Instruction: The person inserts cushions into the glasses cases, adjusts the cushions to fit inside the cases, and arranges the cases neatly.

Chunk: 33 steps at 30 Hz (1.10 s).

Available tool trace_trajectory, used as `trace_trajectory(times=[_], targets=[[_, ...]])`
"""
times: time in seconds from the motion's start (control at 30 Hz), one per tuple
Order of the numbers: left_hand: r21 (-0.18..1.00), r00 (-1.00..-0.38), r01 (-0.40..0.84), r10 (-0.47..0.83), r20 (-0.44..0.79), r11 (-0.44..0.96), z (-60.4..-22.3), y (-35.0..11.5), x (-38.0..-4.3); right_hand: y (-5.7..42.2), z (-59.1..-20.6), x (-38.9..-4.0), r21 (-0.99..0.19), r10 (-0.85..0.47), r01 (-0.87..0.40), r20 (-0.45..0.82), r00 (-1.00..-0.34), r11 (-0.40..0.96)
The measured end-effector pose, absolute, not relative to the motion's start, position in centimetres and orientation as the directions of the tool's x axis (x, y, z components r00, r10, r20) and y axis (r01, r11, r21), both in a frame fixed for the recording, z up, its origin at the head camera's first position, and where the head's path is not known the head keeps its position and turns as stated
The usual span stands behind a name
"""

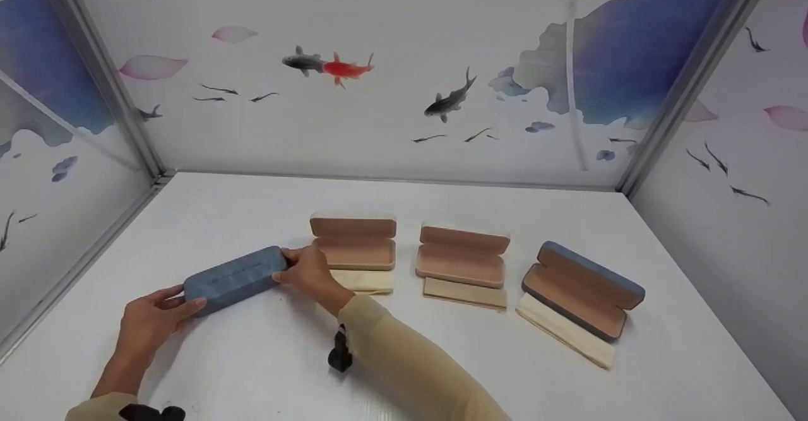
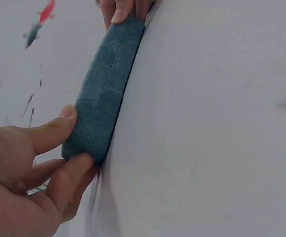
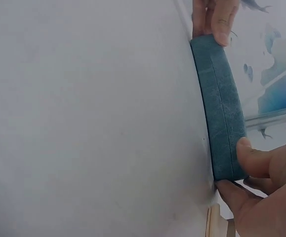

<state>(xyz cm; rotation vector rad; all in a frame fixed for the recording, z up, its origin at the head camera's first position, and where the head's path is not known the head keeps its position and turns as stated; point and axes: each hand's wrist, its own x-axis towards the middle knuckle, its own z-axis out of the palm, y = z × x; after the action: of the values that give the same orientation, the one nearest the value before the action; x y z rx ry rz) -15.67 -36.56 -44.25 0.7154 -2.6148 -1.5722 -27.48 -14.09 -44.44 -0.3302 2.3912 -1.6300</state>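
Closed blue case [image 1: 237, 281], contents hidden, in the grip of left hand [image 1: 150, 319] and right hand [image 1: 314, 274], near three open cases [image 1: 461, 264].

A booth-like work cell, perhaps in a lab or studio; the building around it cannot be told. A plain white table [image 1: 252, 364] is walled in by a back panel [image 1: 353, 134], a left panel [image 1: 44, 200] and a right panel [image 1: 751, 231], all printed with watercolour motifs such as a red koi [image 1: 346, 68] and pink petals [image 1: 153, 67]. Grey metal posts [image 1: 104, 67] join the panels at the corners.
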Motion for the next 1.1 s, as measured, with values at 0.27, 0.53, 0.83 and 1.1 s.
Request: trace_trajectory(times=[0.27, 0.53, 0.83, 1.1], targets=[[0.881, -0.889, -0.35, -0.408, -0.206, 0.318, -43.5, -36.2, -14.9, -13.1, -43.5, -27.2, -0.926, -0.362, -0.068, -0.077, -0.929, 0.372], [0.879, -0.873, -0.308, -0.475, -0.109, 0.365, -41.7, -34.8, -14.3, -10.8, -42.1, -26.9, -0.901, -0.427, -0.152, -0.039, -0.903, 0.405], [0.891, -0.919, -0.24, -0.387, -0.081, 0.384, -40.0, -31.5, -14.6, -6.4, -41.2, -26.5, -0.884, -0.493, -0.243, 0.017, -0.87, 0.399], [0.888, -0.943, -0.195, -0.328, -0.053, 0.416, -38.9, -28.2, -15.5, -2.7, -39.7, -26.1, -0.863, -0.468, -0.312, 0.102, -0.878, 0.397]])
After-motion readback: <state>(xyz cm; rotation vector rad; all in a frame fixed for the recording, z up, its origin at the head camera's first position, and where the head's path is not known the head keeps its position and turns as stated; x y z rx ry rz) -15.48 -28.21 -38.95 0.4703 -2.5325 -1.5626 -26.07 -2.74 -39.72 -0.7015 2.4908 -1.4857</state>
